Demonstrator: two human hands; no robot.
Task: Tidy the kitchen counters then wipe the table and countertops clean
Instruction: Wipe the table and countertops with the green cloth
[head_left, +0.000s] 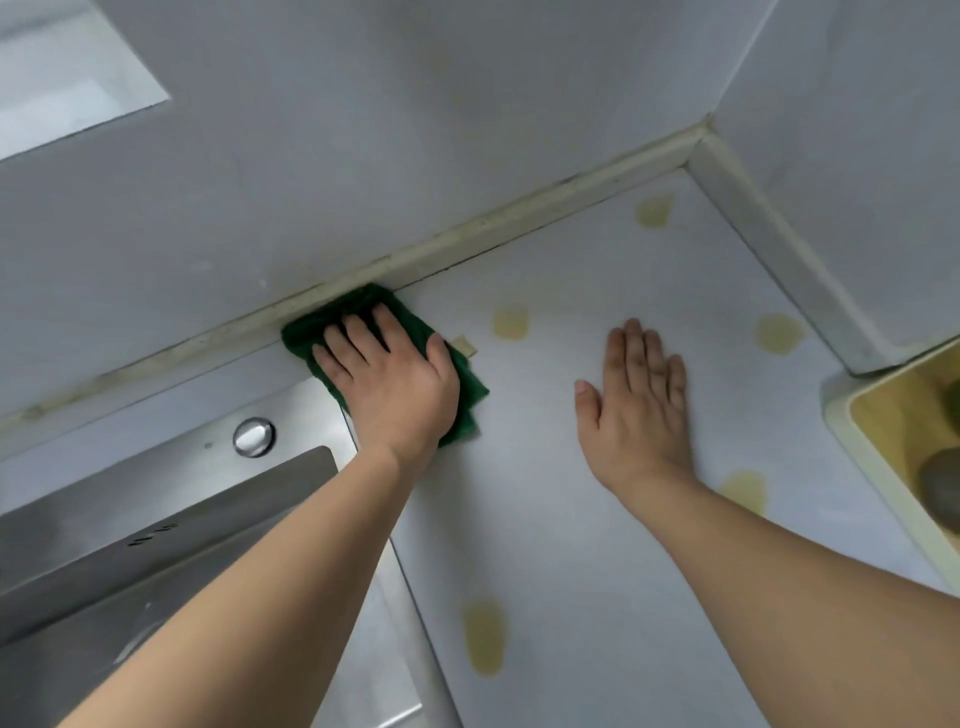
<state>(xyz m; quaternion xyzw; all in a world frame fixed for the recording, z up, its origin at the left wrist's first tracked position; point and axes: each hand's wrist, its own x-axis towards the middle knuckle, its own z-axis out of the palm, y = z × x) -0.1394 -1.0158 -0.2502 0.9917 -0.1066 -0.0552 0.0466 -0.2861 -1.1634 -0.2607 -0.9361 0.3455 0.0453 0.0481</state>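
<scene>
A folded dark green cloth (457, 374) is pressed flat by the left hand (395, 384) against the far wall strip (467, 244); the right hand (641, 410) is laid flat, holding nothing, on the white, yellow-spotted surface (571, 571).

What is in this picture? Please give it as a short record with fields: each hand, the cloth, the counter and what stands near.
left hand: pressed flat on the green cloth, fingers straight
right hand: flat on the bare countertop, holds nothing
green cloth: on the countertop, its far edge against the wall trim
countertop: white, with several yellowish stains
nearest stain: between the two hands, not covered by the cloth
sink: steel, left of the cloth
tray: cream, yellowed inside, at the right edge
</scene>
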